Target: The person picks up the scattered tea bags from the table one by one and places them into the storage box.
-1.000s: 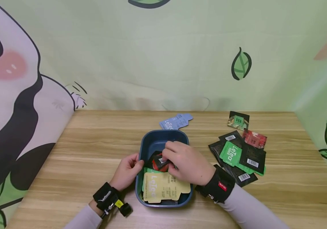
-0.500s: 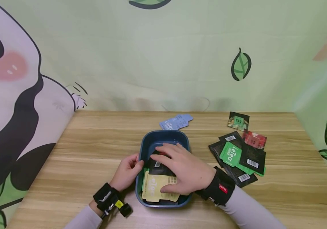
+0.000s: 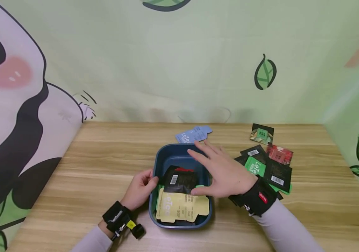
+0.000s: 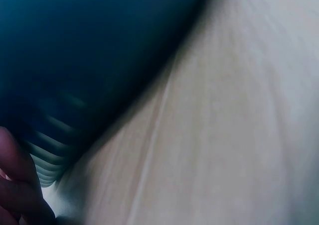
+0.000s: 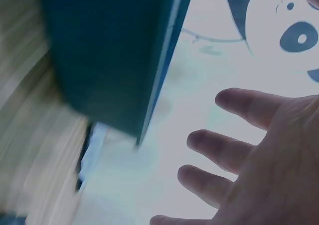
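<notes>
A dark blue plastic box (image 3: pixel 179 156) stands on the table in the head view. My left hand (image 3: pixel 139 189) grips its left rim between thumb and curled fingers; in the left wrist view, the left fingers (image 4: pixel 20 175) lie close to the box's ribbed wall. Inside the box, a black tea sachet (image 3: pixel 184 182) with a barcode label lies on top, partly over a yellow LeTea packet (image 3: pixel 182 208). Slivers of red and green packets show beneath. My right hand (image 3: pixel 221 171) hovers over the right rim, fingers spread and holding nothing; the right wrist view shows it beside the box wall.
To the right is a loose pile of black sachets (image 3: pixel 278 175), a green LeTea packet (image 3: pixel 255 166) and a red sachet (image 3: pixel 280 154). A black sachet with a green label (image 3: pixel 261 133) lies behind them. A light blue packet (image 3: pixel 195 133) lies behind the box.
My right hand has let go of the black sachet, which now lies flat on the yellow packet. That hand has opened and moved rightward and up. The left hand stays at the rim.
</notes>
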Action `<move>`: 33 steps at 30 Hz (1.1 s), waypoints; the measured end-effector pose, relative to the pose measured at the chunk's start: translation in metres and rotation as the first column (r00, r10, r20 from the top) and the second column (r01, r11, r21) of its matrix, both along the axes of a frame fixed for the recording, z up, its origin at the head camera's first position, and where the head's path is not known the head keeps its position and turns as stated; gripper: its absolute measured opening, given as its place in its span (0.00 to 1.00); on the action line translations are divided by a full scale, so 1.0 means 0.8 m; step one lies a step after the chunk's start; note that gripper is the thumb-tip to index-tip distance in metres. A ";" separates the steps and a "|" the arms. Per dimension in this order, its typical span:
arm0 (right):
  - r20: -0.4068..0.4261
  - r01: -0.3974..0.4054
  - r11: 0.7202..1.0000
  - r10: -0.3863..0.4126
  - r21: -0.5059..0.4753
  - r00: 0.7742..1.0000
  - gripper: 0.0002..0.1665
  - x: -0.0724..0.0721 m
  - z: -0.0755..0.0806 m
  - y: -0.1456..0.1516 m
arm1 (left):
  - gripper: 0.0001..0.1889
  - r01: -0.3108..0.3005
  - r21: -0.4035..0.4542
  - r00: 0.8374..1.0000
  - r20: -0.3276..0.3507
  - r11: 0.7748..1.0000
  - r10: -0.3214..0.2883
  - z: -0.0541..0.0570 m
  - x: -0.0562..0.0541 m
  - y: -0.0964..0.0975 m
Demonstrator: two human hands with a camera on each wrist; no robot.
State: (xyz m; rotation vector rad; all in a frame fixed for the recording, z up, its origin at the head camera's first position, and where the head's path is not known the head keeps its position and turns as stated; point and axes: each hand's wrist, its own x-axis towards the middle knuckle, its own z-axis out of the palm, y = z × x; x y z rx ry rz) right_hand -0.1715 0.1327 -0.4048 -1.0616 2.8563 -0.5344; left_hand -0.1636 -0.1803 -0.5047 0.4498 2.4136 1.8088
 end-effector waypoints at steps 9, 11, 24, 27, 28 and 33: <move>-0.001 0.148 0.988 -0.148 0.042 0.989 0.61 0.000 -0.032 0.085 | 0.14 0.000 0.003 1.000 0.005 1.000 0.000 0.001 0.001 0.001; -0.011 0.181 0.981 -0.181 0.068 0.983 0.60 0.002 -0.041 0.107 | 0.14 0.004 -0.002 1.000 0.006 1.000 -0.004 0.001 0.002 0.002; 0.053 0.302 0.946 -0.310 0.119 0.949 0.58 0.021 -0.068 0.212 | 0.14 -0.002 -0.010 1.000 0.006 1.000 0.002 0.003 0.003 -0.001; 0.059 0.301 0.946 -0.310 0.123 0.949 0.56 0.021 -0.065 0.221 | 0.14 -0.001 -0.010 1.000 0.009 1.000 0.001 0.002 0.004 -0.001; 0.057 0.300 0.945 -0.309 0.127 0.949 0.56 0.020 -0.063 0.222 | 0.14 -0.001 -0.010 1.000 0.009 1.000 0.001 0.002 0.004 -0.001; 0.066 0.302 0.943 -0.313 0.143 0.947 0.52 0.017 -0.057 0.227 | 0.14 -0.002 -0.015 1.000 0.005 1.000 0.002 0.000 0.002 0.000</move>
